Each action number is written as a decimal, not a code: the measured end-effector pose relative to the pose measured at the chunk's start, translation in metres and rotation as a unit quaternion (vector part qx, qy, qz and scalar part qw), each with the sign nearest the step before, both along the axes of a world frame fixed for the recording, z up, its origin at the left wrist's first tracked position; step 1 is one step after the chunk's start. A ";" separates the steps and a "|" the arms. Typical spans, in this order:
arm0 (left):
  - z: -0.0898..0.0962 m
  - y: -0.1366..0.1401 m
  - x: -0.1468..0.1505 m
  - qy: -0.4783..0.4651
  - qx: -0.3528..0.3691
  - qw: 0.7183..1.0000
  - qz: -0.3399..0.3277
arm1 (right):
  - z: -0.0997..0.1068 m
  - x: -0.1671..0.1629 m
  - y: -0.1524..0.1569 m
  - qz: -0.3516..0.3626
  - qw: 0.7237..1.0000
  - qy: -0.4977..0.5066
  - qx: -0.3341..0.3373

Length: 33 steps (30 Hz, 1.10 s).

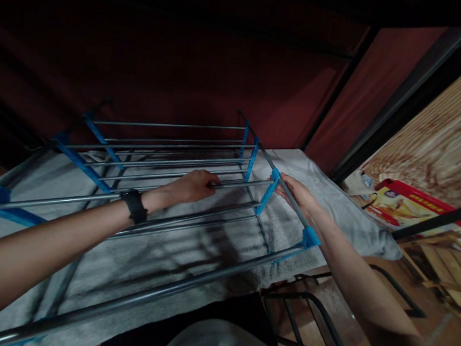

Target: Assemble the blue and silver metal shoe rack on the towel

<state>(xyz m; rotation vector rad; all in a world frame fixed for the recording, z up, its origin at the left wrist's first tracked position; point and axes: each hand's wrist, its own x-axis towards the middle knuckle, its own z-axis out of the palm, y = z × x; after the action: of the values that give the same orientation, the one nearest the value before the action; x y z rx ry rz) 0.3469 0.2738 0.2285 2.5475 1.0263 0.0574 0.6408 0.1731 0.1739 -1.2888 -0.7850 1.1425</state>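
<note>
A rack of metal tubes with blue plastic connectors, like a shoe rack, lies across a grey cloth. My left hand (pixel 199 186), with a black watch (pixel 134 206) on its wrist, is closed around one cross tube (pixel 249 184) near its right end. That tube's right end meets a blue connector (pixel 275 176) on the side pole (pixel 269 160). My right hand (pixel 298 194) wraps round the side pole at this connector; some of its fingers are hidden behind the pole. A thicker front tube (pixel 205 279) ends at a blue corner piece (pixel 310 237).
Grey cloth (pixel 295 165) covers the surface beneath the rack. Dark red panels (pixel 207 74) with black bars stand behind. To the right are a red and yellow box (pixel 409 207) and a wooden crate (pixel 448 267). A black metal frame (pixel 322 321) stands on the floor below.
</note>
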 end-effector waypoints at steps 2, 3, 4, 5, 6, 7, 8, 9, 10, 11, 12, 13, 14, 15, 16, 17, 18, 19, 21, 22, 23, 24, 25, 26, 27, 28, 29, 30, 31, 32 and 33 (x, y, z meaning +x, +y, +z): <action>-0.004 0.001 0.008 -0.022 -0.003 1.000 -0.007 | -0.001 -0.009 0.000 -0.006 1.000 0.003 0.019; -0.006 0.002 0.012 -0.031 -0.006 0.999 -0.013 | 0.001 -0.012 0.001 -0.012 1.000 0.000 0.024; -0.009 0.003 0.016 -0.040 -0.010 0.999 -0.021 | 0.003 -0.015 0.001 -0.018 1.000 -0.002 0.024; -0.012 0.004 0.021 -0.050 -0.014 0.998 -0.033 | 0.004 -0.016 0.002 -0.023 1.000 -0.004 0.020; -0.014 0.006 0.025 -0.060 -0.017 0.997 -0.047 | 0.006 -0.017 0.002 -0.028 0.999 -0.006 0.016; -0.016 0.007 0.029 -0.070 -0.020 0.995 -0.062 | 0.007 -0.018 0.002 -0.031 0.999 -0.006 0.014; -0.017 0.008 0.034 -0.080 -0.023 0.994 -0.076 | 0.007 -0.018 0.001 -0.034 0.999 -0.007 0.013; -0.018 0.009 0.039 -0.090 -0.025 0.992 -0.090 | 0.006 -0.019 0.001 -0.038 0.999 -0.006 0.013; -0.018 0.009 0.044 -0.100 -0.028 0.989 -0.102 | 0.006 -0.019 0.001 -0.042 0.999 -0.006 0.015; -0.018 0.008 0.049 -0.111 -0.032 0.987 -0.112 | 0.005 -0.019 0.002 -0.046 0.999 -0.006 0.018; -0.017 0.007 0.053 -0.123 -0.038 0.984 -0.120 | 0.004 -0.019 0.002 -0.051 0.999 -0.006 0.019; -0.017 0.006 0.058 -0.137 -0.045 0.982 -0.125 | 0.004 -0.020 0.002 -0.056 0.998 -0.007 0.017; -0.017 0.004 0.063 -0.149 -0.053 0.979 -0.129 | 0.004 -0.020 0.003 -0.059 0.998 -0.009 0.015; -0.017 0.002 0.067 -0.158 -0.060 0.977 -0.129 | 0.004 -0.021 0.003 -0.062 0.998 -0.011 0.013; -0.018 0.000 0.070 -0.166 -0.065 0.976 -0.125 | 0.004 -0.021 0.004 -0.064 0.998 -0.013 0.011; -0.019 -0.001 0.074 -0.171 -0.070 0.976 -0.119 | 0.005 -0.022 0.004 -0.066 0.998 -0.013 0.010; -0.020 -0.003 0.077 -0.174 -0.073 0.975 -0.115 | 0.005 -0.022 0.004 -0.067 0.998 -0.013 0.008; -0.021 -0.004 0.079 -0.176 -0.075 0.975 -0.113 | 0.006 -0.023 0.004 -0.067 0.998 -0.012 0.007; -0.021 -0.006 0.084 -0.181 -0.078 0.974 -0.113 | 0.006 -0.023 0.003 -0.065 0.998 -0.011 0.004; -0.021 -0.007 0.085 -0.182 -0.079 0.974 -0.112 | 0.006 -0.023 0.003 -0.064 0.998 -0.011 0.003; -0.021 -0.008 0.087 -0.184 -0.079 0.974 -0.108 | 0.006 -0.024 0.003 -0.064 0.998 -0.010 0.003; -0.020 -0.008 0.088 -0.186 -0.078 0.974 -0.103 | 0.006 -0.024 0.003 -0.065 0.998 -0.008 0.004; -0.020 -0.008 0.089 -0.188 -0.076 0.974 -0.098 | 0.006 -0.024 0.003 -0.065 0.998 -0.007 0.004; -0.019 -0.008 0.090 -0.189 -0.074 0.974 -0.097 | 0.006 -0.025 0.003 -0.066 0.998 -0.005 0.004; -0.019 -0.008 0.091 -0.189 -0.071 0.974 -0.101 | 0.006 -0.025 0.002 -0.066 0.998 0.000 0.005; -0.019 -0.008 0.091 -0.186 -0.066 0.974 -0.107 | 0.006 -0.026 0.002 -0.064 0.998 0.005 0.006; -0.019 -0.009 0.092 -0.181 -0.059 0.975 -0.111 | 0.006 -0.027 0.002 -0.062 0.998 0.010 0.008; -0.019 -0.009 0.093 -0.175 -0.051 0.977 -0.112 | 0.006 -0.028 0.002 -0.060 0.998 0.014 0.010; -0.020 -0.010 0.094 -0.169 -0.041 0.979 -0.111 | 0.006 -0.029 0.002 -0.060 0.998 0.016 0.012; -0.020 -0.011 0.095 -0.162 -0.033 0.980 -0.110 | 0.006 -0.030 0.002 -0.060 0.998 0.016 0.013; -0.021 -0.012 0.095 -0.156 -0.027 0.981 -0.110 | 0.006 -0.031 0.002 -0.060 0.998 0.014 0.013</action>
<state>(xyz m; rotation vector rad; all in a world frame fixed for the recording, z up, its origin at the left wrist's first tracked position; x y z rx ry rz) 0.4420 0.2619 0.2078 2.4819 0.6166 0.3514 0.6100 0.1746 0.1802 -1.2782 -0.6907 1.0483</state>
